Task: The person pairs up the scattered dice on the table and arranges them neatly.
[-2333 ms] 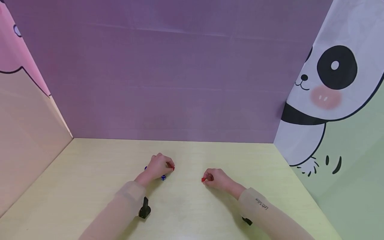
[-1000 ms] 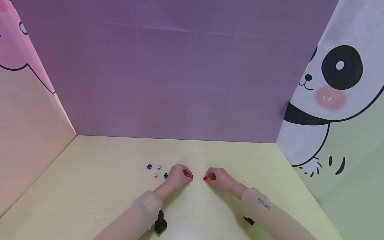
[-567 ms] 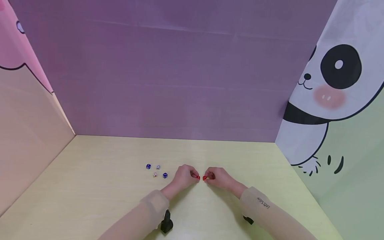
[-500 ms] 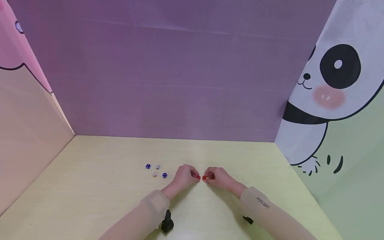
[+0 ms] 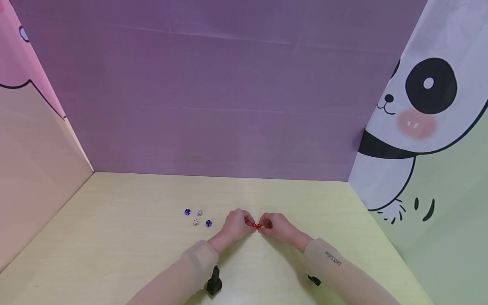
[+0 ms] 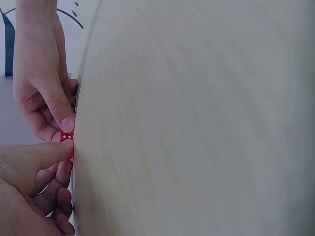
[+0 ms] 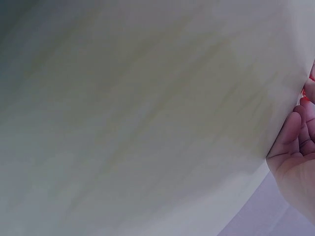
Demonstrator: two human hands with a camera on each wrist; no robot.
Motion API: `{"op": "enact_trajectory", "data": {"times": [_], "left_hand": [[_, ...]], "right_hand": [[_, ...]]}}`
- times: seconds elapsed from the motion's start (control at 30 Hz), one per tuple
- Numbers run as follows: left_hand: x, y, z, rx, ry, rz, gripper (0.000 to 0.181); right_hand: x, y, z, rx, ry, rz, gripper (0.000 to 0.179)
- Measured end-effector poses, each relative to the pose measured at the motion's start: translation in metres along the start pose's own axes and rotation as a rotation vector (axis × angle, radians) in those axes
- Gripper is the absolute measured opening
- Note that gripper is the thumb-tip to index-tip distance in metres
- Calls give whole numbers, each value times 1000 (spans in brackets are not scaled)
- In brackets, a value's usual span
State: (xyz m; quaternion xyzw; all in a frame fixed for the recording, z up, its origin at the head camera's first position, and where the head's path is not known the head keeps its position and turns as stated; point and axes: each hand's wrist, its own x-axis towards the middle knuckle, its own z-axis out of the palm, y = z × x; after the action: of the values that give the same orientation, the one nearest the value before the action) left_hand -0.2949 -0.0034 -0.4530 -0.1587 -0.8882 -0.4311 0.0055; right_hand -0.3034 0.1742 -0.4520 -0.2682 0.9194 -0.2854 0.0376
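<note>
In the head view, my left hand (image 5: 236, 224) pinches a red die (image 5: 254, 225) between thumb and fingers near the middle of the table. Facing it, my right hand (image 5: 278, 225) pinches a second red die (image 5: 259, 227). The two dice meet side by side or nearly so; fingertips cover much of them. From the left wrist, white pips show on a red die (image 6: 67, 136) between the two thumbs. Only slivers of red show at the right edge of the right wrist view. To the left lie two blue dice (image 5: 208, 223) and two white dice (image 5: 196, 222), loosely grouped.
The pale wooden table (image 5: 133, 237) runs back to a purple cloth wall (image 5: 228, 106). A pinkish panel (image 5: 38, 169) borders the left side, and a panda-printed panel (image 5: 431, 127) the right. A black wrist device (image 5: 214, 284) hangs under the left sleeve.
My left hand has brought its red die rightward from beside the blue and white dice to the other red die. The gap between the red dice has closed. My right hand has barely moved.
</note>
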Motion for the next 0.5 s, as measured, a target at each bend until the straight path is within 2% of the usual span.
{"op": "enact_trajectory", "data": {"times": [0.27,0.5], "left_hand": [[-2,1,-2,-5,-9,-6,12],[-12,-4,-17,-17,-4,1,18]], "right_hand": [[0,0,1,0,0,-2,8],[0,3,2,5,0,4,9]]}}
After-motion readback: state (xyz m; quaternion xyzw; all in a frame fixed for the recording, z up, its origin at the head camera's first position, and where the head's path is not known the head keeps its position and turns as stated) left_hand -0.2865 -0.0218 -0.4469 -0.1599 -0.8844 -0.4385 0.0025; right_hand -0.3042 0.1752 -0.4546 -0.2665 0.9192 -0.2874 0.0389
